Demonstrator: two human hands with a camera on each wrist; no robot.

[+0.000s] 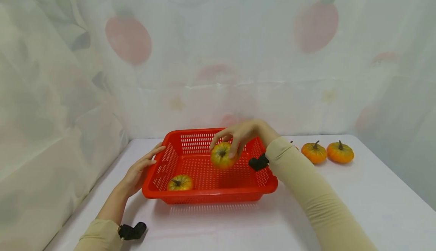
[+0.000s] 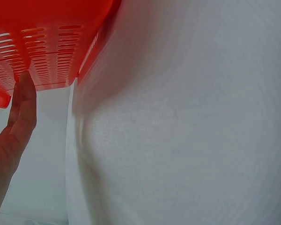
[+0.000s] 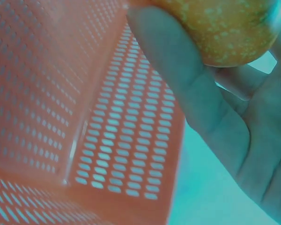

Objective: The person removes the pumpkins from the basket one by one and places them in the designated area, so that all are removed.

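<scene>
Hovering over the red basket (image 1: 238, 192), the right hand (image 1: 242, 134) grips a small yellow-orange pumpkin (image 1: 221, 155) from above, fingers curled round its top and sides, stem still visible between them. The pumpkin hangs inside the basket's opening, above the perforated floor and not touching it, toward the right half. From the right wrist view the fingers (image 3: 187, 79) wrap under the fruit's speckled skin (image 3: 225, 28), with the basket's slotted wall (image 3: 126, 140) just behind. A second pumpkin (image 1: 179, 183), greener at the top, lies on the basket floor in the near-left corner, well apart from the held one. The left hand (image 1: 139, 169) rests flat against the basket's left outer wall, fingers straight and relaxed, tips reaching up to the rim; the left wrist view shows a fingertip (image 2: 25, 89) touching the slotted red plastic (image 2: 42, 51). Two more orange pumpkins (image 1: 314, 152) (image 1: 340, 152) sit side by side on the white table (image 1: 374, 205), off to the right of the basket, near the back edge. Both forearms wear beige sleeves (image 1: 306, 190); a black camera mount (image 1: 259, 162) sits at the right wrist. A pale curtain with red fruit prints (image 1: 128, 39) hangs behind.
</scene>
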